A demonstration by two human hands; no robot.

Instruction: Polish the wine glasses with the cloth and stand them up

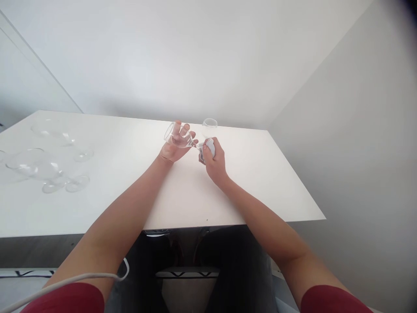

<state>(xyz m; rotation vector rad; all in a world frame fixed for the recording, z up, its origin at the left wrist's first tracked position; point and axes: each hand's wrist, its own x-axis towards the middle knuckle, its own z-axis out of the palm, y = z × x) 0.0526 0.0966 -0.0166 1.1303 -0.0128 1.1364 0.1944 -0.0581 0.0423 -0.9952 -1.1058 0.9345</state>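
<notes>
My left hand [174, 150] cradles the bowl of a clear stemmed wine glass [170, 131], its fingers curled around it and showing through the glass. The wine glass is tilted onto its side, mouth to the left and stem to the right. My right hand [216, 164] is closed around a bunched white cloth [211, 147] at the stem and foot end. The foot itself is hidden by the cloth and fingers. Just behind my right hand is another clear glass [209, 124] with its rim up; its lower part is covered by the hand.
Several clear stemmed glasses [35, 166] lie on their sides at the left of the white table [182, 195]. Walls stand close behind the table and to the right. A white cable [87, 275] crosses near my left arm.
</notes>
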